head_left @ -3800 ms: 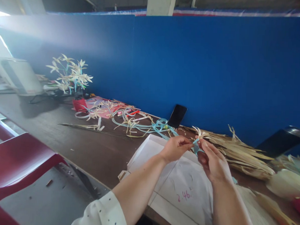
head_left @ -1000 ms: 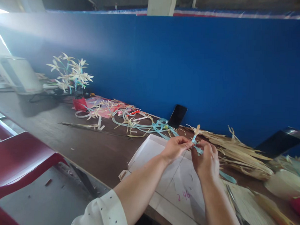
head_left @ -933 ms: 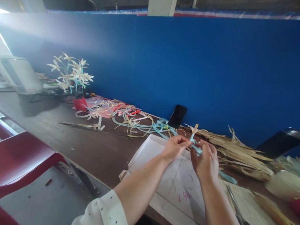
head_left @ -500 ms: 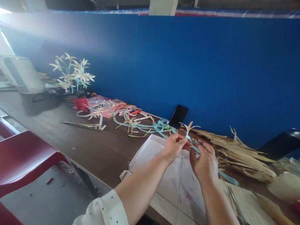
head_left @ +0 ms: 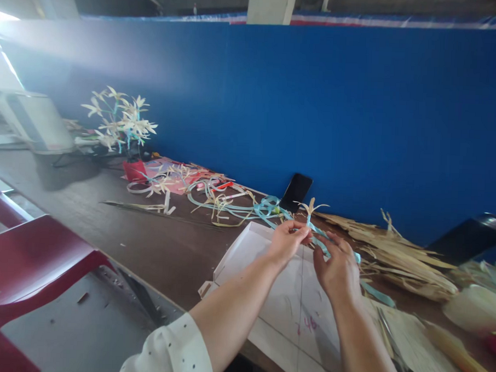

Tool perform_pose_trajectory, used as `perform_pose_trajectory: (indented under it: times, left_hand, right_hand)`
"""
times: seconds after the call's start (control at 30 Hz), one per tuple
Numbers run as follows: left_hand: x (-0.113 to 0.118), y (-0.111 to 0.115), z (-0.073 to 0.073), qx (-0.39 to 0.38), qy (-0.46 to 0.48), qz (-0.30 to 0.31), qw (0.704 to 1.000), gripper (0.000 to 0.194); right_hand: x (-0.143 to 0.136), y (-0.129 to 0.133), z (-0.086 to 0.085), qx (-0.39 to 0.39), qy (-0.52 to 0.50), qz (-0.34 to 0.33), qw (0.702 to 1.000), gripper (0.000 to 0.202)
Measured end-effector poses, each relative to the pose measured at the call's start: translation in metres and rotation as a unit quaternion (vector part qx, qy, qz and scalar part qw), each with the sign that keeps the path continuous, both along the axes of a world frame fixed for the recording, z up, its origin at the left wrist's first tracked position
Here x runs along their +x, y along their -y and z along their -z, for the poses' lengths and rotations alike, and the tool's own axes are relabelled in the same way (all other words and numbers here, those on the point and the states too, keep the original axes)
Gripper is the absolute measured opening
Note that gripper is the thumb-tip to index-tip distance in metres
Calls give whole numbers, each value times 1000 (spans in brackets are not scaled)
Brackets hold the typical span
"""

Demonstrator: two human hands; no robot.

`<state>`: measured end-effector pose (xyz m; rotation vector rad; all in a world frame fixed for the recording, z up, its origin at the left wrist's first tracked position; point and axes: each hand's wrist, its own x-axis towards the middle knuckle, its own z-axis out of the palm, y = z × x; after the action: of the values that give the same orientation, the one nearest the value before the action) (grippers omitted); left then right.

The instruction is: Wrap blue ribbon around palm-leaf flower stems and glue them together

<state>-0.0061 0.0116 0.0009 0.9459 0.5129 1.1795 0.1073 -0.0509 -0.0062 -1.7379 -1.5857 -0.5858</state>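
Note:
My left hand [head_left: 286, 242] pinches a small handmade flower [head_left: 311, 208] with pale, dried-leaf petals just below its head, where light-blue ribbon wraps the base. A thin wire stem [head_left: 300, 298] hangs straight down from it over a white box lid [head_left: 267, 318]. To the right, my right hand [head_left: 337, 266] has the light-blue ribbon [head_left: 321, 245] between its fingers, its thumb and fingertips bent towards the flower. The ribbon's loose end shows beyond the knuckles.
Ribbon coils [head_left: 234, 207], a dark phone [head_left: 297, 192] and dried leaf strips [head_left: 377, 241] lie along the blue partition [head_left: 358, 114]. Scissors [head_left: 397, 346] rest at right. Finished flowers [head_left: 130, 118] stand in a red pot [head_left: 134, 171] at left, near a red chair [head_left: 43, 259].
The flower has turned slightly and shifted a little left. The ribbon has swung, so its end now shows behind my right hand. Both hands stay nearly in place.

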Motion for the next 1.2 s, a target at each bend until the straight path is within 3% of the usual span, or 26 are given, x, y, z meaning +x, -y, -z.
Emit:
perform_pose_trajectory:
  times: [0.37,0.5,0.67,0.8,0.93,1.0,1.1,1.2]
  left_hand:
    - [-1,4,-9,-16,29,12,999,30]
    - [-1,3,-7,-12,40,22,999,31]
    - [-1,2,-9,-21,60,12,998,25]
    - [-2,3,-13,-32,64,8,997,19]
    - [-4,4,-17,-26,49,36,998,19]
    - [-5,6,-17,-21,30,64,997,21]
    - [-5,7,-15,-2,-5,126,992,24]
    - [-6,9,-12,16,-28,187,982,30]
  right_hand:
    - [-2,-2,4,-23,-3,-18,1000,30]
    - [-5,-2,7,-69,1,-43,997,30]
    - [-3,-1,7,-125,-113,-53,984,25]
    - [-2,4,-5,-96,-323,-77,938,20]
    - [-1,11,-18,102,-488,-89,862,11]
    - [2,11,-19,159,-530,-99,827,21]
    - [10,7,-16,101,-567,-95,812,34]
    - [13,4,-15,-5,-606,-138,783,31]
